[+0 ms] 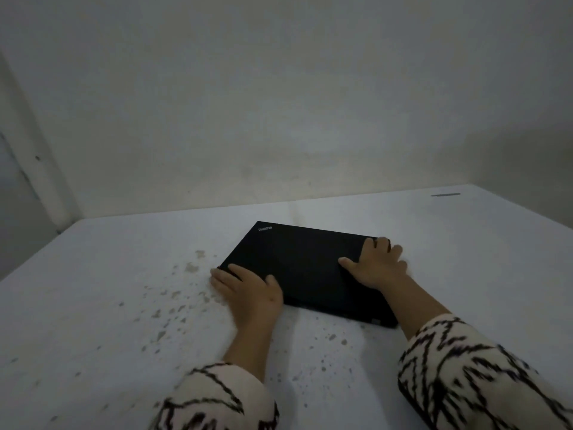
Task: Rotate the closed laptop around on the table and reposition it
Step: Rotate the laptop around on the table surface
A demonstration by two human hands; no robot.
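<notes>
A closed black laptop lies flat on the white table, skewed so one corner with a small logo points away to the upper left. My left hand grips its near-left corner, thumb on the lid and fingers wrapped around the left edge. My right hand holds the far-right corner, thumb spread on the lid and fingers curled over the right edge. Both forearms wear cream sleeves with black streaks.
The table surface is speckled with chipped patches to the left of and in front of the laptop. A pale wall rises right behind the table. A thin dark strip lies at the far right of the table.
</notes>
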